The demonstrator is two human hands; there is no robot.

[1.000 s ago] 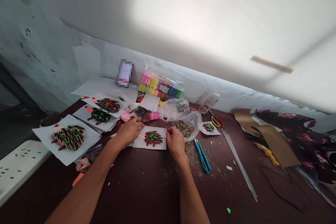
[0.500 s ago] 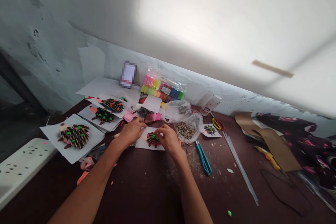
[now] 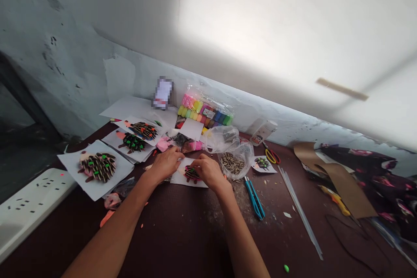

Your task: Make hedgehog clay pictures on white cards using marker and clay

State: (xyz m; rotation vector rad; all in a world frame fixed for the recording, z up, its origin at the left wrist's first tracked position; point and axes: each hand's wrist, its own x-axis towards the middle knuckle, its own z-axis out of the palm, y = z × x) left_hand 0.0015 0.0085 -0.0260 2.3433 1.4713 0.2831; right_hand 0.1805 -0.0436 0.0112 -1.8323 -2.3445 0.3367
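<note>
In the middle of the table lies a small white card (image 3: 177, 177) bearing a hedgehog (image 3: 190, 174) of pink clay and striped sunflower seeds with green dots. My right hand (image 3: 210, 173) reaches over the hedgehog's right side, its fingertips pinched together at the seeds; whatever they hold is too small to make out. At the card's upper left edge is my left hand (image 3: 167, 164), fingers curled and thumb close to them. What sits between those fingers is hidden. A clear plastic bag of sunflower seeds (image 3: 233, 163) lies just right of my right hand.
Finished-looking seed hedgehogs (image 3: 97, 167) rest on white sheets at left, beside a power strip (image 3: 35, 200). Coloured clay packs (image 3: 205, 110) stand at the wall. Rightward are a blue utility knife (image 3: 255, 198), scissors (image 3: 271, 155), glue sticks (image 3: 301, 213) and a yellow glue gun (image 3: 337, 200).
The whole view has shifted slightly, so things appear a little farther right. Both hands keep nearly the same place at the card and hedgehog.
</note>
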